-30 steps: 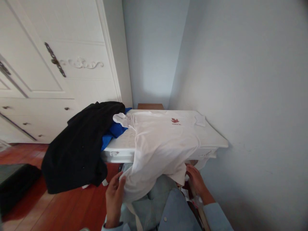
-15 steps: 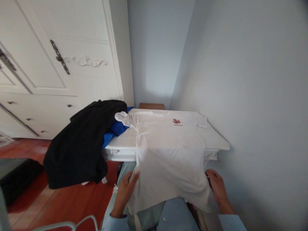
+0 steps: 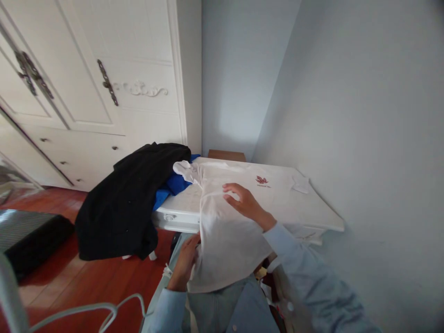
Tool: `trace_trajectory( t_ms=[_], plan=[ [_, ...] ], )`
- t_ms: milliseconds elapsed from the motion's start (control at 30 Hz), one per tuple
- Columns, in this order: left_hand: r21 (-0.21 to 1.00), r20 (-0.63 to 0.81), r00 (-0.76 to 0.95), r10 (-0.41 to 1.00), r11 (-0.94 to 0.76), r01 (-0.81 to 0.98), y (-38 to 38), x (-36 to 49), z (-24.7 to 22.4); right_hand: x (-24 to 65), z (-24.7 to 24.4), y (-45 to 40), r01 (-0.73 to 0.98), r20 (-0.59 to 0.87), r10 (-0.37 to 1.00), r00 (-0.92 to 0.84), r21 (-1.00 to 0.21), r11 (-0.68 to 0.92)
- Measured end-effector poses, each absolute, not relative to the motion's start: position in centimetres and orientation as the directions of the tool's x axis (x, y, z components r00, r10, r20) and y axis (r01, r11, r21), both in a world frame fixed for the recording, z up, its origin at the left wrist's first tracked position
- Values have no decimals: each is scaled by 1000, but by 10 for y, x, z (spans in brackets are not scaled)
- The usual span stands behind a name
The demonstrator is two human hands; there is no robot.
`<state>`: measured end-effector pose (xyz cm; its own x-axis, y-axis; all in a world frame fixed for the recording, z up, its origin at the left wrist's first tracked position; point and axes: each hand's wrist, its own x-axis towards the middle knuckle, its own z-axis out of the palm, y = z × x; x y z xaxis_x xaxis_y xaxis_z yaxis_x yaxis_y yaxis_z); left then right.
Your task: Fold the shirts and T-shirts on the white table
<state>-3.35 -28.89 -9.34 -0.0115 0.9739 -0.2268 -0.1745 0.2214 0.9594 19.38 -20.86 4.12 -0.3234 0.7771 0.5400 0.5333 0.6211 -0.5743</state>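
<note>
A white T-shirt (image 3: 232,231) with a red leaf print lies front up over a white table, its lower part hanging over the near edge toward my lap. At its left side edge, my left hand (image 3: 188,260) is closed on the fabric, the fingertips partly hidden by the cloth. My right hand (image 3: 245,203) is over the middle of the shirt, left of and below the print. Its thumb and fingers are apart and nothing is in them; whether it touches the cloth I cannot tell.
A black garment (image 3: 128,199) hangs over the left end of the white table (image 3: 180,217), with blue cloth (image 3: 176,184) beneath it. Behind the table is a brown box (image 3: 227,155). A white wardrobe (image 3: 138,115) stands left, a wall (image 3: 374,138) right. A black striped item (image 3: 34,240) lies on the floor.
My right hand has let go of the shirt's lower right side and moved up and left over its middle. My left hand stays at the left edge. The view has turned slightly left.
</note>
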Motion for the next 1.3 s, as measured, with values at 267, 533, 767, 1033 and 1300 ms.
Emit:
trace_trajectory(
  t_ms=[267,533,767,1033,1300],
  plan=[
    [938,-258,-124,958,217,-272,-303,-43,-84,133,14,-61,746,170,797,-579,-284,602],
    [978,-10,-763,647,-151,-141,-330,-35,-84,139,2,-28,733,201,784,-587,-279,621],
    [984,-170,-263,950,147,-104,-315,-33,-99,134,0,-45,690,254,755,-604,-308,655],
    [997,-74,-344,936,73,-16,-271,-51,-71,213,-14,-82,783,270,799,-538,-190,592],
    [865,-204,-138,969,113,-488,-287,-43,-25,334,-34,-89,911,235,911,-340,-160,381]
  ],
)
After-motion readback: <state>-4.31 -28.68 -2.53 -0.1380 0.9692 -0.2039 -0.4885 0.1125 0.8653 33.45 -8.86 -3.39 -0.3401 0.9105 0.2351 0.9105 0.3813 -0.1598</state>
